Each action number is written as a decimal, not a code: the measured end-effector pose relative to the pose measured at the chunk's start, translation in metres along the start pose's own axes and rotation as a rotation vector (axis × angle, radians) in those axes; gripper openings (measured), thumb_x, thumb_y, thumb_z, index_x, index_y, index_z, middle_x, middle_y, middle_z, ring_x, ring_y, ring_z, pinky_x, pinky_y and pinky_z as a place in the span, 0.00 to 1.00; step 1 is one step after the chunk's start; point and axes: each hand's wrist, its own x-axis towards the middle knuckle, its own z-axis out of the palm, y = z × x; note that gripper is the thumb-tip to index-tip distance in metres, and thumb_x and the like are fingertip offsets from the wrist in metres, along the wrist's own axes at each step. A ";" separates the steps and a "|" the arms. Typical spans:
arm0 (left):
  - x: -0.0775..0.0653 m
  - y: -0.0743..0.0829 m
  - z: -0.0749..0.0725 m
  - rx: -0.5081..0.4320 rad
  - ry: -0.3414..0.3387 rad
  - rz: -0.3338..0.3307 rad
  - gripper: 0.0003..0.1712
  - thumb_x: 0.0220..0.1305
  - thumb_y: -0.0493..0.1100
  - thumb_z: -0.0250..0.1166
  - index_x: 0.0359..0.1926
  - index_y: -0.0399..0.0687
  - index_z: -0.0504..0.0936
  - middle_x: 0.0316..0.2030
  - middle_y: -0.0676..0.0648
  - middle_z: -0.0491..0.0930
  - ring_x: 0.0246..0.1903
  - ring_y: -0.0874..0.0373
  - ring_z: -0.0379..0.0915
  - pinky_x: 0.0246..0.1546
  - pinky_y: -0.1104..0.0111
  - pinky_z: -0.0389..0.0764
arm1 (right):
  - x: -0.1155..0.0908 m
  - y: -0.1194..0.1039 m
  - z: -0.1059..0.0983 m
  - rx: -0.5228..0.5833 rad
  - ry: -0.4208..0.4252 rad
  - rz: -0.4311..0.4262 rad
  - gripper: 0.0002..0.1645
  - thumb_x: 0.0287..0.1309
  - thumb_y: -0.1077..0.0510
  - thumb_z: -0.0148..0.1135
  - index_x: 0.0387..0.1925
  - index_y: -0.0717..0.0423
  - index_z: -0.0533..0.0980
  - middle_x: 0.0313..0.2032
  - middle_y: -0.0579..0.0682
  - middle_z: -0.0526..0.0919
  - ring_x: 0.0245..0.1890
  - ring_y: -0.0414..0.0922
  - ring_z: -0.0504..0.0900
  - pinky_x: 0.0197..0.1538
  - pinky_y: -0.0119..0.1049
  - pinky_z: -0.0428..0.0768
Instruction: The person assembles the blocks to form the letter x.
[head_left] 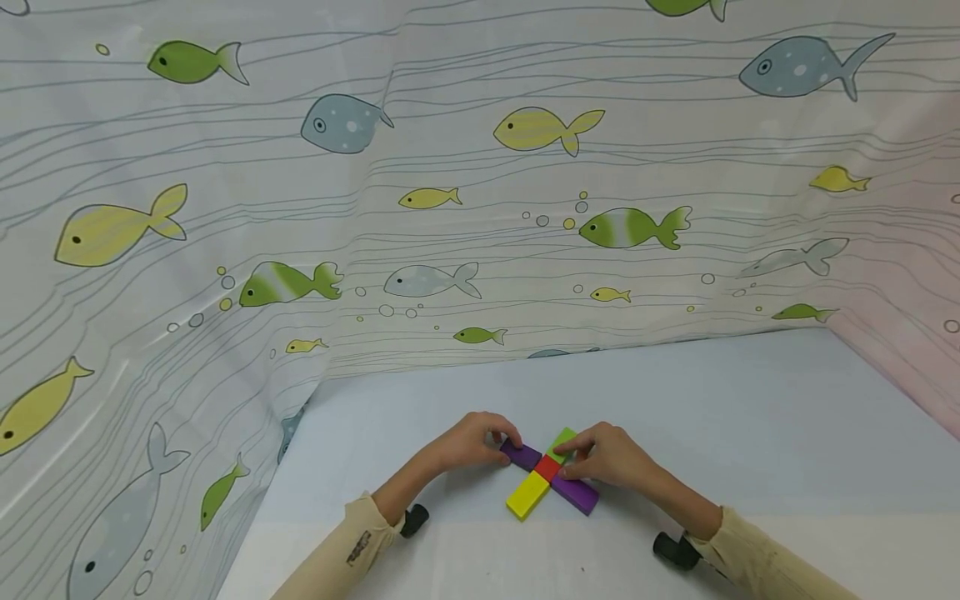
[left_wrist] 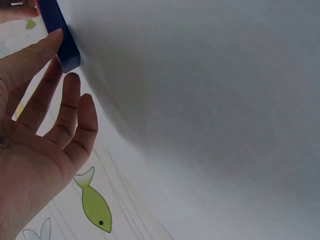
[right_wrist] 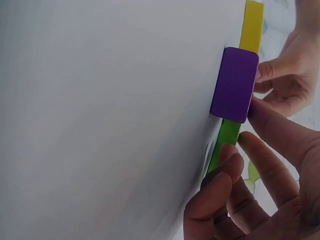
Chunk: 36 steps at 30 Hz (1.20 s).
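Note:
Several coloured blocks lie in a cross on the white table. At its centre is a red block [head_left: 548, 468], with a yellow block [head_left: 528, 495] toward the front. A green block [head_left: 564, 438] points away at the back. My left hand [head_left: 472, 440] pinches the outer end of the left purple block [head_left: 526, 455], which looks dark blue in the left wrist view. With its index finger on the green block, my right hand [head_left: 617, 456] rests its thumb at the inner end of the right purple block [head_left: 576, 495]. That block partly hides the others in the right wrist view.
The white table [head_left: 420, 558] stretches around the cross. Behind it and at both sides hangs a fish-patterned curtain [head_left: 450, 242]. Black wrist cameras show under the left sleeve [head_left: 352, 542] and the right sleeve [head_left: 757, 550].

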 end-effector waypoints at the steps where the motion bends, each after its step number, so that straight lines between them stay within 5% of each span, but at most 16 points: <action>1: 0.000 0.000 0.000 -0.007 0.001 0.007 0.13 0.59 0.31 0.70 0.45 0.45 0.85 0.44 0.51 0.83 0.42 0.55 0.74 0.48 0.63 0.76 | 0.000 0.000 0.000 0.003 0.000 0.002 0.19 0.47 0.53 0.78 0.44 0.47 0.87 0.24 0.44 0.76 0.25 0.43 0.70 0.25 0.31 0.64; 20: 0.002 0.002 0.005 0.000 0.041 0.023 0.11 0.61 0.33 0.69 0.45 0.46 0.85 0.50 0.51 0.80 0.46 0.59 0.75 0.51 0.61 0.77 | -0.002 0.000 -0.001 0.012 -0.015 -0.006 0.19 0.47 0.53 0.78 0.44 0.48 0.87 0.24 0.44 0.76 0.24 0.43 0.70 0.25 0.30 0.64; 28: -0.007 0.007 0.011 0.043 0.129 -0.045 0.13 0.58 0.48 0.73 0.44 0.52 0.85 0.46 0.56 0.76 0.51 0.55 0.69 0.55 0.59 0.72 | -0.001 0.000 -0.001 0.006 -0.017 -0.009 0.19 0.48 0.53 0.78 0.45 0.49 0.87 0.24 0.44 0.76 0.24 0.42 0.70 0.24 0.30 0.64; 36: -0.014 0.011 0.022 0.153 0.081 -0.029 0.23 0.55 0.61 0.73 0.49 0.58 0.84 0.47 0.59 0.75 0.49 0.61 0.67 0.50 0.68 0.73 | 0.000 0.001 -0.002 0.005 -0.016 -0.012 0.20 0.47 0.52 0.78 0.45 0.48 0.87 0.24 0.44 0.76 0.23 0.42 0.69 0.24 0.30 0.63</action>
